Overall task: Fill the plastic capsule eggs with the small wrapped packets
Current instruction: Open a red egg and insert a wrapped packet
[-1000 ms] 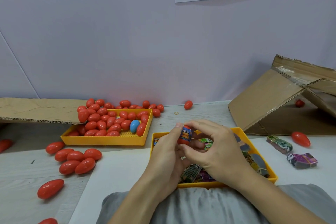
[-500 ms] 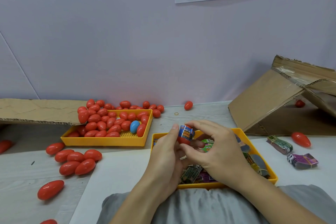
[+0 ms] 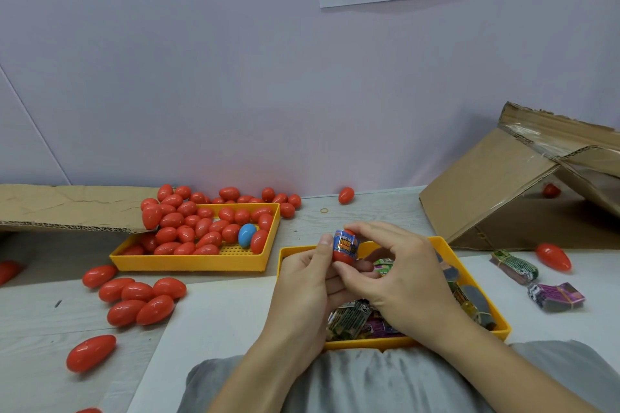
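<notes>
head view, hands [image 3: 352, 281] hiding packet tray [image 3: 446, 245], egg half [image 3: 344, 256] wrapped

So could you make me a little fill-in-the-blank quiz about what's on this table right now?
1. Both hands hold one red egg with a printed packet curled around it, above the near yellow ____.
2. Among the red eggs in the far tray lies a single ____ egg.
3. The two banded bundles of packets lie to the person's ____, outside the trays.

Missing words: tray; blue; right
</notes>
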`<state>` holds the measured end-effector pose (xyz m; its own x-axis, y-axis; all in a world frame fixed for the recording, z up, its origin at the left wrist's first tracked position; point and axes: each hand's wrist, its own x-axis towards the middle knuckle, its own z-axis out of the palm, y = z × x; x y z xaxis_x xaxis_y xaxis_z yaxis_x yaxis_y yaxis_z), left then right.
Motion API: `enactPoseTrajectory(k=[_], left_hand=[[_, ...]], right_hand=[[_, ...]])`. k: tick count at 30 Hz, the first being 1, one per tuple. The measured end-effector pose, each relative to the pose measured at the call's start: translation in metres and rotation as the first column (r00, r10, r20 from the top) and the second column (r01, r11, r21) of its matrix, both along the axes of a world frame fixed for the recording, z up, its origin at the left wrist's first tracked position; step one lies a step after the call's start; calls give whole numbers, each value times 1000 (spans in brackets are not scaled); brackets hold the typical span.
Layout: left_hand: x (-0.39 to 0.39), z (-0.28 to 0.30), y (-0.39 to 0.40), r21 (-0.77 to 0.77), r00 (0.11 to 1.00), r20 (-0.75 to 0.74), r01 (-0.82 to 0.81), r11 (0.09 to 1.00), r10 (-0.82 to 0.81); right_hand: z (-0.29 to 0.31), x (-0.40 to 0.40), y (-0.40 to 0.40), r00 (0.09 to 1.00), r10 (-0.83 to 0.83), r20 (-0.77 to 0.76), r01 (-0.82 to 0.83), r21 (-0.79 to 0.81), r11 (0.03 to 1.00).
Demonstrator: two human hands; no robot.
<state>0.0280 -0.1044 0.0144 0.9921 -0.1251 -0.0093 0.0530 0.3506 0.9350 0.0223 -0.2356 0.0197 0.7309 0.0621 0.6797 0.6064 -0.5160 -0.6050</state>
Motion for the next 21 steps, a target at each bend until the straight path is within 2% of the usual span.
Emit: enactPoseTrajectory(k=[21], left_hand=[[1,-2,-3,34,996,72,-49,998,47]], right_hand=[[2,0,3,999,-37,-8,37,-38,999]])
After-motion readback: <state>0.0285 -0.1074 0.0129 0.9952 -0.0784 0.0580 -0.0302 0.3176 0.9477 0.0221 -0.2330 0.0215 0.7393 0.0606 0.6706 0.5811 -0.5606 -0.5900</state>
